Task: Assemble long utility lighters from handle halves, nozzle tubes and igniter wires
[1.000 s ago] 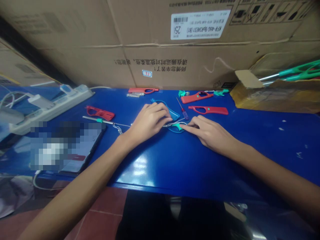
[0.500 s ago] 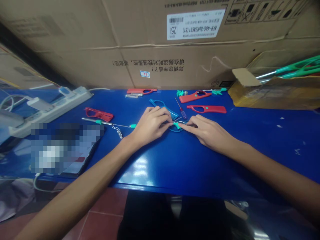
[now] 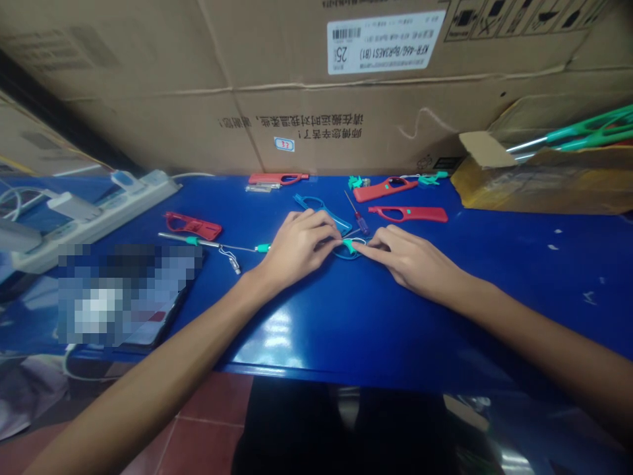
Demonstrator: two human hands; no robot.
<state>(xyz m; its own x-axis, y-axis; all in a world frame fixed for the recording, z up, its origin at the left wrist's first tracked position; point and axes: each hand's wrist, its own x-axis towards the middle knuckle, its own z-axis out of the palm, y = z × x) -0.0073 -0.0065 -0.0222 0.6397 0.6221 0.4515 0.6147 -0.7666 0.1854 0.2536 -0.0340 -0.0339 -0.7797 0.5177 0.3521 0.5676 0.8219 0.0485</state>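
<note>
My left hand (image 3: 304, 243) lies over the left part of a blue lighter casing half (image 3: 347, 256), fingers closed and thumb and index meeting at its edge. Much of the casing is hidden beneath it. A green trigger (image 3: 349, 246) sits in the casing's loop, a thin white wire beside it. From the right, my right hand (image 3: 413, 260) has its fingertips closed on the trigger. A metal rod with a green collar (image 3: 262, 248) runs out to the left of my left hand. Just behind the hands lies another blue casing half (image 3: 336, 221).
A purple-handled screwdriver (image 3: 362, 224) lies behind my hands. Red casing pieces (image 3: 408, 214) and small green parts (image 3: 355, 182) are around it. To the left are a red casing half (image 3: 192, 226), a metal tube (image 3: 175, 237) and a power strip (image 3: 99, 221). An opened carton (image 3: 539, 185) holds green lighters.
My hands keep nearly the same pose around the trigger and blue casing. The whole view shifts very slightly; no object has clearly moved.
</note>
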